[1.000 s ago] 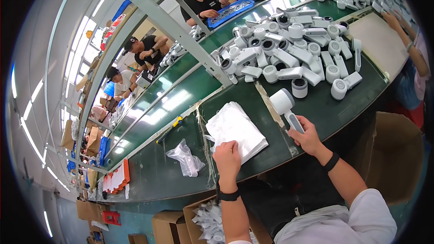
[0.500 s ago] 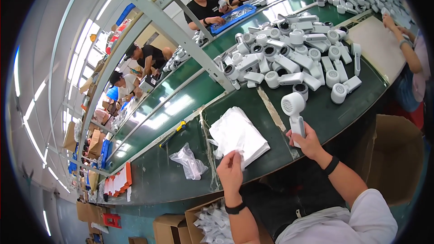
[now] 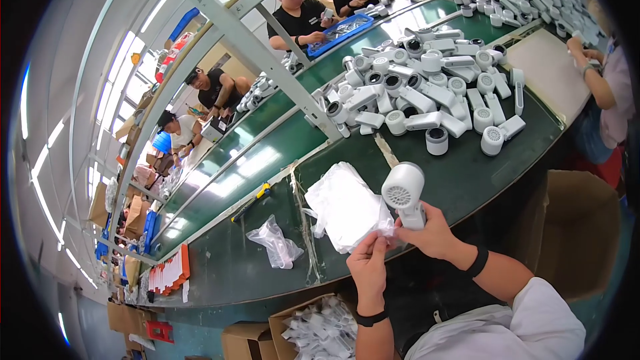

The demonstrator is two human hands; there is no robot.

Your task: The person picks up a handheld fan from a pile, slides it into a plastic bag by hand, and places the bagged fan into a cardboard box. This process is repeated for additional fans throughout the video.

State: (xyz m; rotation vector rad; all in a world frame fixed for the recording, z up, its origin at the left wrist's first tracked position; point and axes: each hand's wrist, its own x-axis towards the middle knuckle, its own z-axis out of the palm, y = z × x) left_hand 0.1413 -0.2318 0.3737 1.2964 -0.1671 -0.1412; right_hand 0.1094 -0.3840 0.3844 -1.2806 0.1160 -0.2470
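My right hand (image 3: pixel 437 235) is closed round the handle of a white handheld fan (image 3: pixel 404 188), its grille facing me. Close beside it, my left hand (image 3: pixel 369 268) pinches the near edge of a clear plastic bag (image 3: pixel 385 227). This bag reaches to the stack of white plastic bags (image 3: pixel 341 203) on the green table (image 3: pixel 233 270); whether it has come off the stack I cannot tell. The fingertips of my right hand also come near the bag's edge. Left of the stack lies a filled clear bag (image 3: pixel 275 243).
A big pile of white handheld fans (image 3: pixel 427 83) covers the table's far right. A yellow cutter knife (image 3: pixel 251 201) and orange-edged papers (image 3: pixel 170 272) lie leftward. Below stand a carton of bagged items (image 3: pixel 320 330) and a large carton (image 3: pixel 577 233). Co-workers sit across the belt and at right.
My right hand has brought the fan left and nearer, over the bags' right corner. My left hand has moved right and down, drawing the bag's edge along. The two hands are now close together.
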